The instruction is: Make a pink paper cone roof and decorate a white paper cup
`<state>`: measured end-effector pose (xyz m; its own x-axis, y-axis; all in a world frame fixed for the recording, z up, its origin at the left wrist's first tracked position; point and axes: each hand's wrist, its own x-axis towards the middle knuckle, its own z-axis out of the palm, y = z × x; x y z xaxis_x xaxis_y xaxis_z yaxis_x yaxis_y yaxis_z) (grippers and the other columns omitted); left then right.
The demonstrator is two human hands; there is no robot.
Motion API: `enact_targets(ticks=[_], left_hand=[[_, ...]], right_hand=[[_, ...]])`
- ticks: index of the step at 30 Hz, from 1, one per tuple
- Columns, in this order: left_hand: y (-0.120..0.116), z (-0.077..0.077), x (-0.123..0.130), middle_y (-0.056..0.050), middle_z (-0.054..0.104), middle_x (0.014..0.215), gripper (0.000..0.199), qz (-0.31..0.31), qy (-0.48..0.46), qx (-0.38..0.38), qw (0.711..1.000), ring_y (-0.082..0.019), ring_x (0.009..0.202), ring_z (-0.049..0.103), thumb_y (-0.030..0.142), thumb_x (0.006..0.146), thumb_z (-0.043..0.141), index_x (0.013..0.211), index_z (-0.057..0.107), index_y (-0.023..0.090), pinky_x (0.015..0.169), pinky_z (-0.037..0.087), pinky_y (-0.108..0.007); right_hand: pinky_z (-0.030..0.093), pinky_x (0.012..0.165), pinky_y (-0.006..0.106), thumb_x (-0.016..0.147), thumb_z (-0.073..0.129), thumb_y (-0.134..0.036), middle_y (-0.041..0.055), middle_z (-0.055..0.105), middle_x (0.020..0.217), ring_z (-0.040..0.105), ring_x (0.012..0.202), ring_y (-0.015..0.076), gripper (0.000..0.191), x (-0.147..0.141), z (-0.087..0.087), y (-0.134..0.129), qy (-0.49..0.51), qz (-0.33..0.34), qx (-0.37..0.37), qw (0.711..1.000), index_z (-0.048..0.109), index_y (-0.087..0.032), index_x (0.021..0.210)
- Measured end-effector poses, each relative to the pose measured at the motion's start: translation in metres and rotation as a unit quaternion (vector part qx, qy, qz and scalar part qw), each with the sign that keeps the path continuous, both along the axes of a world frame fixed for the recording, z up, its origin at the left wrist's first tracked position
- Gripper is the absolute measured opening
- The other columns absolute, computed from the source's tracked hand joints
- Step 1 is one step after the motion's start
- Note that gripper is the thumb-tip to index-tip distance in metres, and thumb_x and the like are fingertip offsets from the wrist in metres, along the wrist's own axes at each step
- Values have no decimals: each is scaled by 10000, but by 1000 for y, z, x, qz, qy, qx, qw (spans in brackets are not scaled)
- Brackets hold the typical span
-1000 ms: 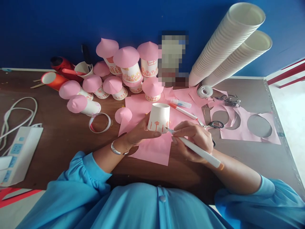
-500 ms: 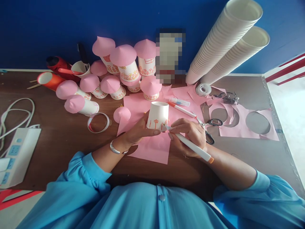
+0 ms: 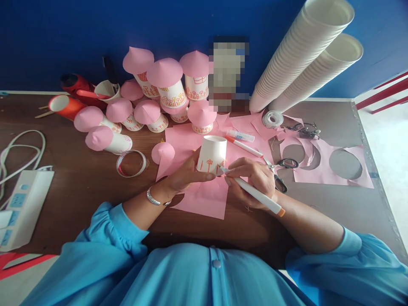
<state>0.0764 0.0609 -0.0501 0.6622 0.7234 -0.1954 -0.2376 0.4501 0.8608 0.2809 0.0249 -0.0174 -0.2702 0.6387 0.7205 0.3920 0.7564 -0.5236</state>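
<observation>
My left hand (image 3: 188,173) is wrapped round a white paper cup (image 3: 213,149), its narrow end up, over pink paper (image 3: 204,203). Orange-red flowers and stems are drawn along the cup's lower edge. Between the fingers of my right hand (image 3: 255,180) is a white marker (image 3: 259,196) with an orange end; its tip meets the cup low on the right side. Just behind the cup lies a second marker (image 3: 247,146) with a red-orange cap, close to a glue stick (image 3: 240,136). Black-handled scissors (image 3: 288,163) rest beyond my right hand.
Several decorated cups with pink cone roofs (image 3: 165,73) stand at the back left. Tall stacks of white cups (image 3: 299,55) lean by the blue wall. Clear tape (image 3: 273,120) and cut pink paper (image 3: 318,168) lie right; a tape roll (image 3: 131,163) and power strip (image 3: 28,208) left.
Both hands keep nearly the same place, with the marker tip still at the cup's lower right. The cup has shifted very slightly to the right; the view has moved a little.
</observation>
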Motion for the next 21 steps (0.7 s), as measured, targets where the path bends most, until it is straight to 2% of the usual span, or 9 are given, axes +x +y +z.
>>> enact_targets(ticks=[9,21], left_hand=[[1,0,2,-53,729,1052,390,-13,-21,14,1000,-202,978,668,293,791,853,1117,659,200,875,521,-325],[0,-1,1,-53,745,1072,419,1,-13,17,1000,-194,949,674,295,768,875,1122,668,208,866,526,-319]], right_hand=[[538,514,240,893,631,-80,32,703,722,692,601,149,147,0,-1,0,1,-3,1,1000,591,-206,957],[539,517,237,897,628,-77,30,701,726,692,600,144,150,-1,-1,0,-6,-6,1,1000,587,-209,953]])
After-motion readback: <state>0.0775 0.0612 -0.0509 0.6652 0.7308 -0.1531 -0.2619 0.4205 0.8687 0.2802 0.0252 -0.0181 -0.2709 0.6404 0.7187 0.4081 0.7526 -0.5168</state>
